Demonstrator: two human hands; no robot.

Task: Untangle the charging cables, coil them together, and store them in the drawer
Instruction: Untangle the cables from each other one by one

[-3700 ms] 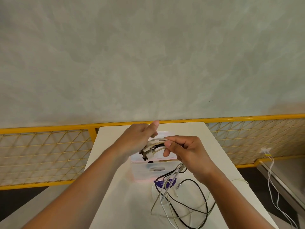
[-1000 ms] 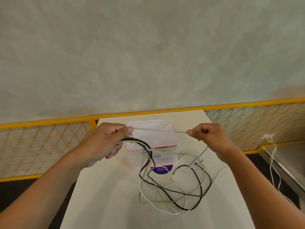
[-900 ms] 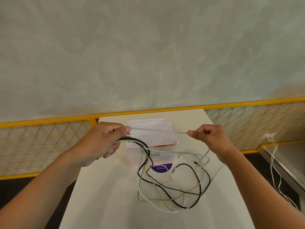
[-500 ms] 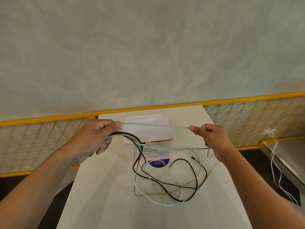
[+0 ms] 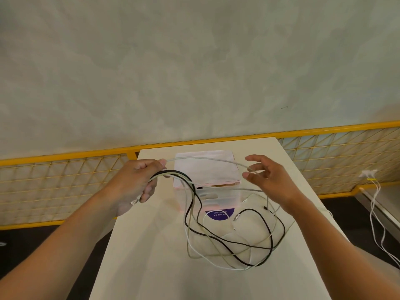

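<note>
Several charging cables, black (image 5: 269,231) and white (image 5: 204,157), hang in loose loops onto the white table (image 5: 147,263). My left hand (image 5: 136,180) is shut on the gathered ends of the cables, held above the table's left side. One white cable arcs from it over to my right hand (image 5: 270,178), whose fingers are spread apart; the cable passes loosely between thumb and forefinger. Behind the loops stands a small translucent pink drawer box (image 5: 229,180) with a white top; whether its drawer is open I cannot tell.
A round purple sticker (image 5: 219,213) lies on the table in front of the box. A yellow mesh railing (image 5: 65,182) runs behind the table on both sides. Other white cables (image 5: 375,204) hang at the far right. A grey wall fills the background.
My right hand had pinched the white cable and held it taut; its fingers have now spread, and the cable sags into an arc. My left hand keeps its grip.
</note>
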